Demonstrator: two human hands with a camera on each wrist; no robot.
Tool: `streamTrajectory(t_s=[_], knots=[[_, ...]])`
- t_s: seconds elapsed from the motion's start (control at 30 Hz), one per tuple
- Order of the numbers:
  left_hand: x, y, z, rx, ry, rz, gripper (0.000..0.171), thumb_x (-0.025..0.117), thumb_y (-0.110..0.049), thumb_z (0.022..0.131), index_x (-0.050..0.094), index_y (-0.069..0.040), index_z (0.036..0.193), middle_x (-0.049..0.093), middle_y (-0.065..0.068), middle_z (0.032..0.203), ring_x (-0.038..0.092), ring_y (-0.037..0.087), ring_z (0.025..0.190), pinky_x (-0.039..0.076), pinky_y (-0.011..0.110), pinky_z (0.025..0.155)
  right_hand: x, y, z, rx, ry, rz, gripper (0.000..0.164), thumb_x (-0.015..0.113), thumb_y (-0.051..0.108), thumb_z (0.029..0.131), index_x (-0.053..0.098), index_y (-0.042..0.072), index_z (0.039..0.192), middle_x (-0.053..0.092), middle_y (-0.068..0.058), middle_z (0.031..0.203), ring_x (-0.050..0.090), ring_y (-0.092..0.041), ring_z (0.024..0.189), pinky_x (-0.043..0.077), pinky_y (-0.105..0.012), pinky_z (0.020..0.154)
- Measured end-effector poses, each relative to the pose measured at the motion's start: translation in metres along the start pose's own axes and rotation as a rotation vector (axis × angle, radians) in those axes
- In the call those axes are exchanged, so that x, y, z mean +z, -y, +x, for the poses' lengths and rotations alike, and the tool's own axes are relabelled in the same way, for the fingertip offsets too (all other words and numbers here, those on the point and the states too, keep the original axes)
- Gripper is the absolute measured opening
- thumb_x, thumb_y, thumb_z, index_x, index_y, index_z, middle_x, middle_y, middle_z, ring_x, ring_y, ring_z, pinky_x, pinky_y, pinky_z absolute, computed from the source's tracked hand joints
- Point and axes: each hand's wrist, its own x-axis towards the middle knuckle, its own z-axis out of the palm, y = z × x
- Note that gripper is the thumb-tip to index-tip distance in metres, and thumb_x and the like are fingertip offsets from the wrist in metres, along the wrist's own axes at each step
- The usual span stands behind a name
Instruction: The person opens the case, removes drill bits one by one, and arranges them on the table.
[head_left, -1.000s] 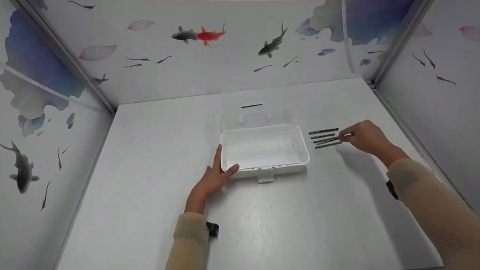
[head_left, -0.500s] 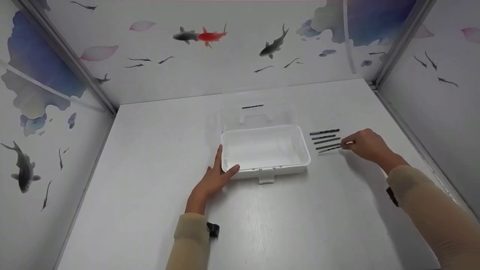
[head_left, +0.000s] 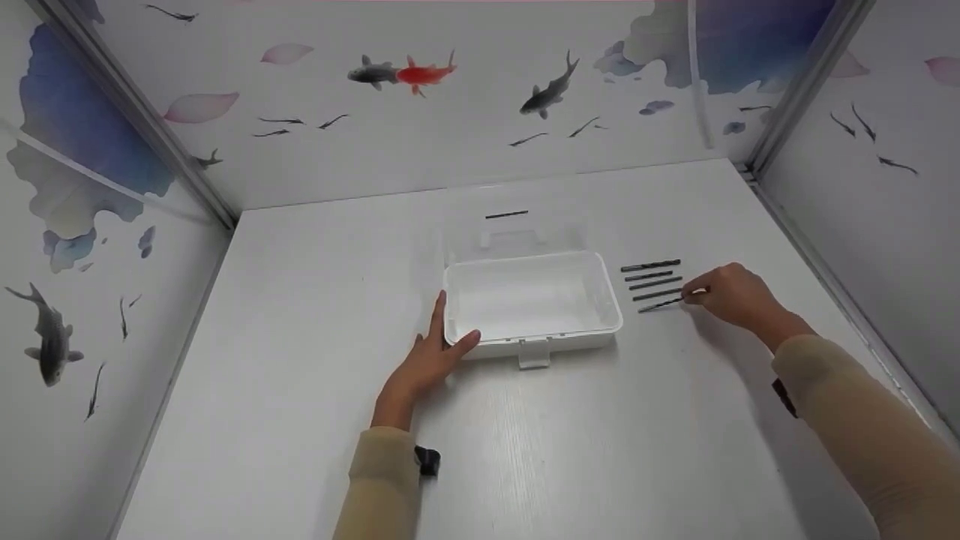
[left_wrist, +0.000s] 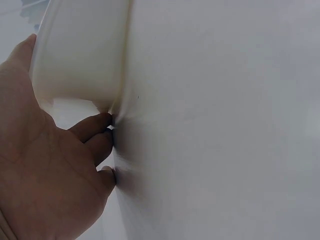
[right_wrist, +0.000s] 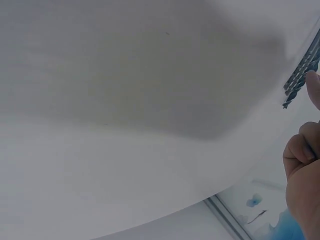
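My left hand (head_left: 427, 360) rests at the front-left corner of a white plastic box (head_left: 491, 348), index finger straight along its side, thumb on the front rim. In the left wrist view, other fingers (left_wrist: 97, 145) of that hand touch the table beside the box (left_wrist: 85, 50). Right of the box, my right hand (head_left: 735, 289) pinches the right end of a dark drill bit (head_left: 658, 306) between thumb and fingers. This bit lies nearest me in a row with several other drill bits (head_left: 650, 265). The right wrist view shows spiral-fluted bits (right_wrist: 302, 70) beside the hand (right_wrist: 305, 170).
Behind the box lies its clear lid (head_left: 555, 240), opened back, with a handle. Another drill bit (head_left: 506, 214) is seen at the lid, on or under it. Printed panels (head_left: 480, 112) wall the white table (head_left: 315, 300) at the back and sides.
My right hand has moved toward me with the pinched drill bit, from among the row to its near end. The left hand and the box keep their place.
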Motion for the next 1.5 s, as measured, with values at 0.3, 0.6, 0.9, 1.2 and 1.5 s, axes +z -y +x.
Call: streamTrajectory(t_s=[0.3,0.6,0.9,1.2,1.5], knots=[[0.0015,-0.0005,0.0004,-0.019,-0.014,0.013,0.110,0.054,-0.087,0.090,-0.012,-0.047,0.169,0.012,0.012,0.180,0.003,0.054,0.164,0.016,0.076,0.127,0.0066,-0.0054,0.0018,-0.017,0.002,-0.018,0.018,0.072,0.011,0.100,0.084,0.007,0.113,0.077,-0.025,0.123,0.075,-0.039,0.106,0.056,-0.039,0.073],[0.0002,0.0005,-0.0008,-0.001,0.001,-0.010,0.108,0.054,-0.086,0.091,-0.014,-0.050,0.167,0.011,0.012,0.181,0.001,0.053,0.165,0.015,0.077,0.127,0.0070,-0.0082,0.0026,-0.009,0.023,-0.031,0.018,0.073,0.013,0.100,0.083,0.008,0.114,0.075,-0.026,0.126,0.071,-0.047,0.114,0.057,-0.058,0.089],[0.0002,0.0008,-0.0003,0.002,0.002,-0.008,0.108,0.054,-0.086,0.092,-0.013,-0.048,0.168,0.010,0.012,0.181,0.001,0.054,0.164,0.015,0.077,0.127,0.0084,-0.0056,0.0029,0.006,0.019,-0.042,0.018,0.072,0.014,0.101,0.084,0.010,0.114,0.075,-0.026,0.125,0.071,-0.047,0.115,0.055,-0.061,0.093],[-0.0001,0.0013,0.0002,-0.007,-0.003,0.003,0.109,0.053,-0.088,0.090,-0.013,-0.049,0.168,0.012,0.014,0.180,0.002,0.054,0.164,0.015,0.076,0.127,0.0096,-0.0051,0.0045,0.015,0.021,-0.054,0.018,0.072,0.015,0.101,0.084,0.011,0.114,0.077,-0.025,0.122,0.072,-0.041,0.109,0.056,-0.059,0.090],[0.0009,0.0002,0.0006,-0.011,0.001,0.006,0.109,0.053,-0.087,0.091,-0.013,-0.048,0.168,0.012,0.013,0.180,0.003,0.054,0.164,0.016,0.076,0.127,0.0106,-0.0071,0.0037,-0.003,0.018,-0.055,0.018,0.072,0.015,0.101,0.084,0.011,0.114,0.077,-0.024,0.122,0.072,-0.043,0.111,0.056,-0.060,0.092]])
